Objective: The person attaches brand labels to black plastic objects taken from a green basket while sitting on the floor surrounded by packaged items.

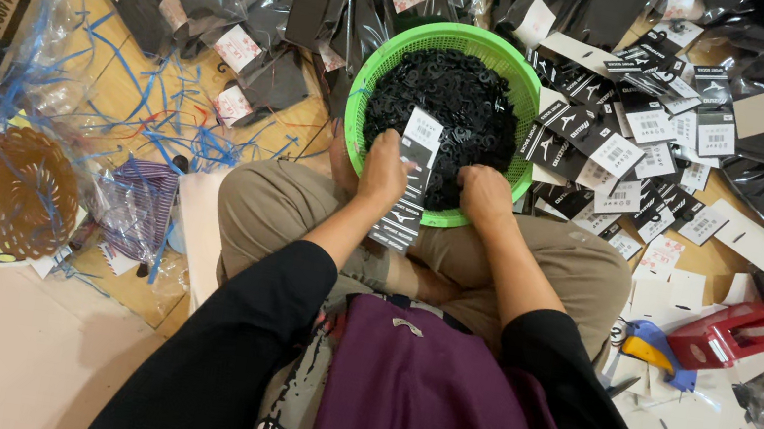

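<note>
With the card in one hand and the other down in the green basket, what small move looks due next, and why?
Probably the right hand lifts one black hook from the green basket: it rests in the pile, while the left hand holds a black label card upright beside it.

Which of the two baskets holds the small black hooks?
The green basket at the person's knees, full of black hooks; the brown basket lies apart, wrapped in plastic.

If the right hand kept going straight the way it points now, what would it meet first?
The right hand points into the green basket and is already at the heap of small black hooks, so it would most likely push into those first. Its fingertips are hidden, so I cannot tell whether they already touch.
</note>
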